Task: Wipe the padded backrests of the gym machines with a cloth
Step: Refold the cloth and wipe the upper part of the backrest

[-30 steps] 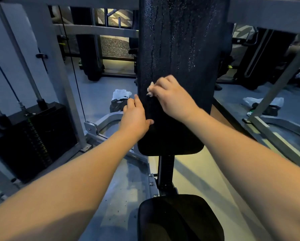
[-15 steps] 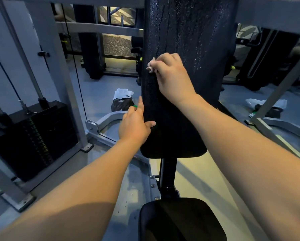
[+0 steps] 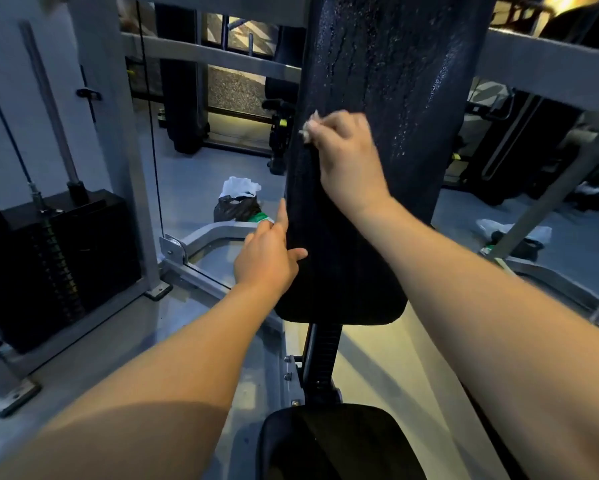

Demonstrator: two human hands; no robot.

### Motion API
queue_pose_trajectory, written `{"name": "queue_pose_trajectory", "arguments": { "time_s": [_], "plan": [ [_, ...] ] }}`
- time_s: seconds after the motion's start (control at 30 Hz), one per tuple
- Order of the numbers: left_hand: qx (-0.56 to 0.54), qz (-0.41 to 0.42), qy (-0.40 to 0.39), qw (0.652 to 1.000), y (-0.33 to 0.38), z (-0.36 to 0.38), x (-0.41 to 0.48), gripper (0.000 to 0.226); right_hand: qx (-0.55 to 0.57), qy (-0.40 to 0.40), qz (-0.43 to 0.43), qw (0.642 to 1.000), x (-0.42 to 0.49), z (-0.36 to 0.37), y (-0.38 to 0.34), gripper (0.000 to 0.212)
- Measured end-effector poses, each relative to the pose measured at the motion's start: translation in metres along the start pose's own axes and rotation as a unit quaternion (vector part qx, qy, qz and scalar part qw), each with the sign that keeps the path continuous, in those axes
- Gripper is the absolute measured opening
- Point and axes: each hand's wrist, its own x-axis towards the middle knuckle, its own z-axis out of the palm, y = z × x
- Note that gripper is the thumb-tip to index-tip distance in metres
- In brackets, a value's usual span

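One padded backrest (image 3: 377, 81) and one seat pad (image 3: 326, 445) are counted. Two hands are recorded: left hand (image 3: 267, 261) and right hand (image 3: 346, 161). One cloth (image 3: 306, 131), one weight stack (image 3: 59, 265) and two bags are noted: left bag (image 3: 235, 206), right bag (image 3: 513, 237).

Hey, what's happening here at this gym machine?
A person is wiping the black padded backrest of a gym machine. Their right hand presses a small bunched white cloth against the pad near its left edge. The left hand rests against that edge lower down, thumb on the front. Droplets show on the pad above the cloth.
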Motion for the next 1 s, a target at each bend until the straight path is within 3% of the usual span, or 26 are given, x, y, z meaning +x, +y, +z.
{"name": "queue_pose_trajectory", "arguments": {
  "time_s": [0.17, 0.23, 0.33, 0.43, 0.63, 0.73, 0.9, 1.0],
  "plan": [
    [0.029, 0.013, 0.0, 1.0, 0.002, -0.003, 0.0, 0.093, -0.004, -0.099, -0.142, 0.985, -0.021, -0.009, 0.007, 0.025],
    [0.038, 0.01, -0.002, 0.999, 0.004, -0.004, -0.002, 0.093, -0.03, -0.062, -0.132, 0.989, 0.005, -0.012, 0.02, 0.021],
    [0.048, 0.006, -0.003, 0.999, 0.005, -0.005, -0.005, 0.092, -0.031, 0.009, -0.038, 0.999, 0.037, -0.009, 0.029, 0.021],
    [0.058, 0.003, -0.007, 0.998, 0.007, -0.006, -0.006, 0.09, -0.027, 0.022, 0.039, 0.999, 0.022, 0.0, 0.013, 0.024],
    [0.065, -0.002, -0.029, 0.997, 0.01, -0.014, -0.006, 0.094, -0.045, -0.065, -0.062, 0.995, -0.048, 0.002, 0.004, 0.034],
    [0.109, 0.017, -0.04, 0.993, 0.016, -0.029, -0.003, 0.097, -0.108, -0.057, -0.084, 0.989, -0.051, -0.009, 0.026, 0.029],
    [0.17, 0.148, 0.058, 0.973, 0.039, -0.064, 0.008, 0.106, -0.148, 0.023, 0.117, 0.982, -0.07, -0.029, 0.059, 0.022],
    [0.237, 0.203, 0.05, 0.949, 0.064, -0.078, 0.027, 0.119, -0.105, 0.021, 0.221, 0.969, -0.075, -0.027, 0.047, 0.023]
  ]
}}
